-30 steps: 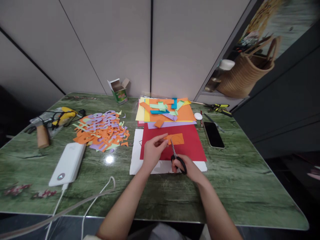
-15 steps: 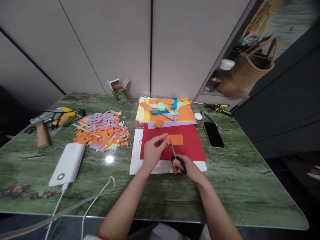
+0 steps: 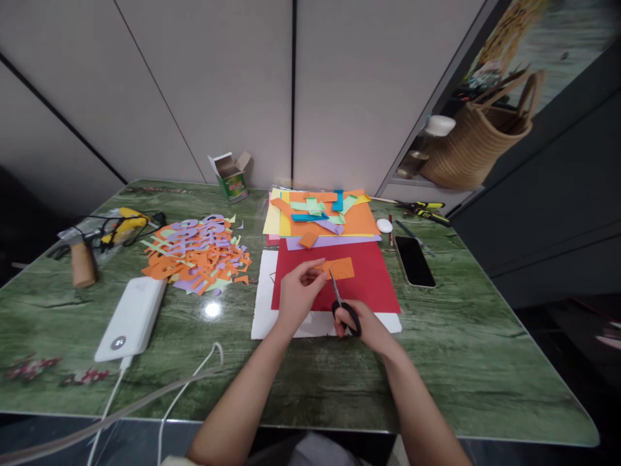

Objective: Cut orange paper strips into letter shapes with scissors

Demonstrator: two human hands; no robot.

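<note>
My left hand (image 3: 301, 288) pinches the left end of a small orange paper strip (image 3: 345, 268) that has curved lines drawn on it. In my right hand (image 3: 358, 318) are black-handled scissors (image 3: 336, 289), their blades at the strip's lower edge, close to my left fingertips. Both hands are over a red sheet (image 3: 356, 294), which lies on a white sheet (image 3: 263, 315). Behind it, colored sheets (image 3: 286, 226) carry folded paper pieces in orange, green, blue and purple.
Paper scraps (image 3: 198, 255) form a pile on the left, near a white power bank (image 3: 130, 320) with cable and a wooden-handled tool (image 3: 82, 264). A phone (image 3: 414, 261), white oval object (image 3: 384, 226) and pliers (image 3: 427, 210) lie right. A small box (image 3: 231, 181) stands behind.
The orange strip has tilted slightly, its right end now a little farther from me. My left fingers have shifted slightly with it; the scissors have barely moved.
</note>
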